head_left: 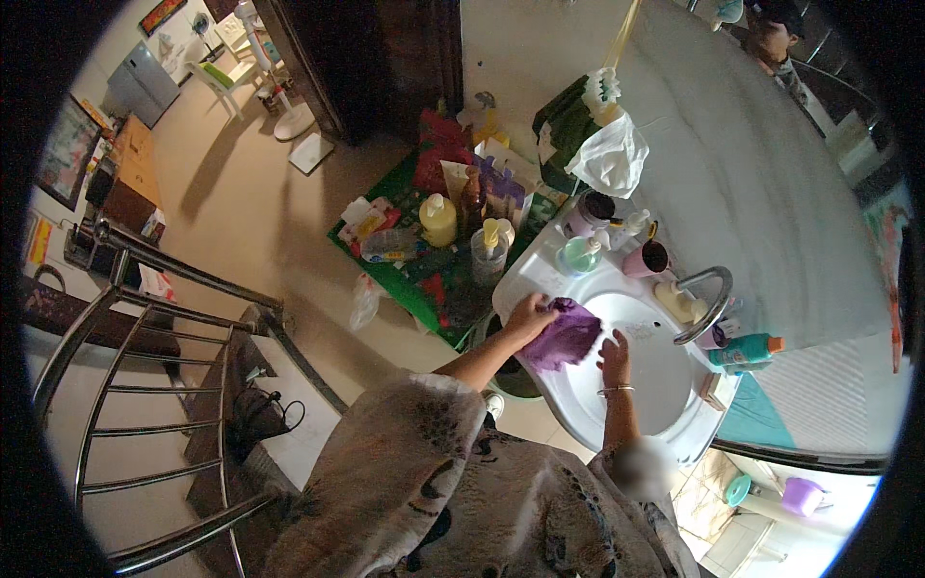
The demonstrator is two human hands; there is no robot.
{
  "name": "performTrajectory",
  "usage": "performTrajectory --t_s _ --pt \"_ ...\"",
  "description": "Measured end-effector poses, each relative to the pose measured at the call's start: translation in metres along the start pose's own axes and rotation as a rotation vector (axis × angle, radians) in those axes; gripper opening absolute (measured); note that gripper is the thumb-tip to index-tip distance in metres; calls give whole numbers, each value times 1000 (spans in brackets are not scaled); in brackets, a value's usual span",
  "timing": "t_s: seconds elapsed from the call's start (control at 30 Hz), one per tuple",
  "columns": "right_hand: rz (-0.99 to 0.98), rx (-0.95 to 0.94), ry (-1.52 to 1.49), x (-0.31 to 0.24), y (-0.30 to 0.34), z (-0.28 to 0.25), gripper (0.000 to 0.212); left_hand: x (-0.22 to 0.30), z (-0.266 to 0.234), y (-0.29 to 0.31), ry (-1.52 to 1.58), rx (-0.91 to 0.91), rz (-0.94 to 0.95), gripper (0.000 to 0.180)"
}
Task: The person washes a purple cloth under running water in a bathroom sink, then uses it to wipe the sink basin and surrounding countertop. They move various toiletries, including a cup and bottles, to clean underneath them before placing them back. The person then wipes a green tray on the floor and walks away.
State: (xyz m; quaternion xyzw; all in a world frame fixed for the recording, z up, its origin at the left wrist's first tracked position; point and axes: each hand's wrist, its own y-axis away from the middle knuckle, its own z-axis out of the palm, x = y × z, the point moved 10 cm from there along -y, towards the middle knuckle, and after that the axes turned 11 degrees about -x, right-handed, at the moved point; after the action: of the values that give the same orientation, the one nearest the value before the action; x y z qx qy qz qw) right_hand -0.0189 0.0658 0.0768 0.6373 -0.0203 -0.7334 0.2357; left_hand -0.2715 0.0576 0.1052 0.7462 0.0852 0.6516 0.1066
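Note:
A purple cloth (567,339) hangs bunched over the left side of the white washbasin (659,385). My left hand (530,319) is closed on the cloth's upper left edge. Beside the cloth's right side, over the bowl, my right hand (616,358) has its fingers apart with nothing in them; a bracelet circles its wrist. The curved metal faucet (718,301) reaches over the bowl's right side. I cannot make out whether water is running from it.
Along the basin's back rim stand a clear pump bottle (579,254), a pink cup (647,258) and a teal bottle with an orange cap (747,349). Left of it, a green-topped table (385,279) carries several bottles. A metal railing (178,297) runs at far left.

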Motion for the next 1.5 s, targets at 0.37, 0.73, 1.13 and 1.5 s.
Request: performTrajectory --t_s 0.37,0.73,1.13,1.5 --pt "301 33 355 11 76 -11 38 1 81 -11 -1086 -159 264 61" --pt "305 -27 388 34 84 21 33 22 56 13 -1087 -302 320 58" --pt "-227 280 1059 -39 34 110 43 -108 -336 70 -745 270 17 38" --pt "234 365 1337 31 16 179 68 -156 -434 9 -1245 122 -233 68"
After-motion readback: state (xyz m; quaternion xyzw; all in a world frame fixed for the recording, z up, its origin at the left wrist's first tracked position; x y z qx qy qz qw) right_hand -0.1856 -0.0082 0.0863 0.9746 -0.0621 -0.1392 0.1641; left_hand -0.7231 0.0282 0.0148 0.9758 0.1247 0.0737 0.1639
